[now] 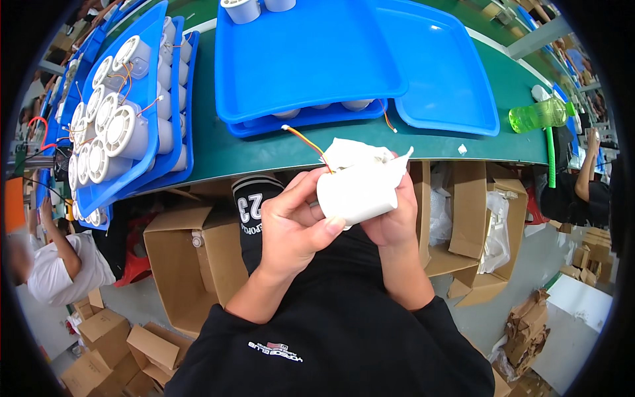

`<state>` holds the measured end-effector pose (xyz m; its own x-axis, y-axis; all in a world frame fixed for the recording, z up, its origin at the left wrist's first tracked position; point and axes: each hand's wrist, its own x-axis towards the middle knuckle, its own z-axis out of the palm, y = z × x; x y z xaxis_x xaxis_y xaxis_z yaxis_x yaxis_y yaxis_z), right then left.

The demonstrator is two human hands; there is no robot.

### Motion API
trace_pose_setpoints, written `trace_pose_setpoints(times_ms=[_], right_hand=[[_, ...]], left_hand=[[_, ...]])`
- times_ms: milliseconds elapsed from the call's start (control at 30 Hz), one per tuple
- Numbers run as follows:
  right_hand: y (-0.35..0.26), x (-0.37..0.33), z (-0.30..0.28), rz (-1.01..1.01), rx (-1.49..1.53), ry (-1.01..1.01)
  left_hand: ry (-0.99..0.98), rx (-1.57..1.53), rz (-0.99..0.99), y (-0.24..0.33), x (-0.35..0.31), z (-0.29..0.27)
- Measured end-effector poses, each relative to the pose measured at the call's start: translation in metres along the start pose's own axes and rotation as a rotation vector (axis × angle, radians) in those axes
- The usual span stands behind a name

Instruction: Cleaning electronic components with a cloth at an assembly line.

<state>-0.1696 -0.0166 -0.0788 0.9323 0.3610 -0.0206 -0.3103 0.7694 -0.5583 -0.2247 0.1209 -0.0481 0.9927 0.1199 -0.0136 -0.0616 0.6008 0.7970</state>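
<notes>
Over the table's front edge I hold a white cylindrical plastic part (pixel 357 196) lying nearly on its side. My left hand (pixel 294 218) grips its left end, thumb along the lower edge and fingers behind. My right hand (pixel 397 215) is closed round its right end, with most of its fingers hidden. A crumpled white cloth or tissue (pixel 357 153) lies along the part's top, its corner poking up by my right fingers; I cannot tell which hand holds it. Thin yellow and red wires (pixel 305 139) run from the part up to a small white connector.
Blue trays (pixel 304 66) are stacked ahead on the green table (pixel 278 147); another blue tray (pixel 443 73) is to their right. At left, stacked trays hold several similar white parts (pixel 126 132). A green bottle (pixel 539 116) lies at right. Cardboard boxes (pixel 178 264) stand below. People sit at both sides.
</notes>
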Motion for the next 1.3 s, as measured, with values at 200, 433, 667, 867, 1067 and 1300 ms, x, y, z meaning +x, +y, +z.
trace_pose_setpoints(times_ms=[200,433,667,867,1067,1300], right_hand=[[-0.017,0.01,-0.015,0.063,-0.059,-0.14],[-0.049,0.016,-0.006,-0.245,-0.3,-0.104],[-0.045,-0.015,-0.002,-0.638,-0.827,0.0],[-0.033,-0.006,0.024,-0.642,-0.992,0.081],[-0.024,0.006,0.041,-0.688,-1.251,-0.063],[-0.024,0.013,0.043,-0.596,-1.354,-0.004]], left_hand=[[-0.021,0.059,0.011,0.004,-0.003,-0.009],[0.017,0.234,0.109,0.004,-0.001,-0.01],[-0.002,0.111,0.179,-0.005,-0.004,-0.014],[-0.223,-0.03,0.333,0.008,0.004,-0.009],[-0.283,-0.067,0.264,0.016,0.011,-0.003],[-0.261,-0.022,0.225,0.027,0.022,-0.003]])
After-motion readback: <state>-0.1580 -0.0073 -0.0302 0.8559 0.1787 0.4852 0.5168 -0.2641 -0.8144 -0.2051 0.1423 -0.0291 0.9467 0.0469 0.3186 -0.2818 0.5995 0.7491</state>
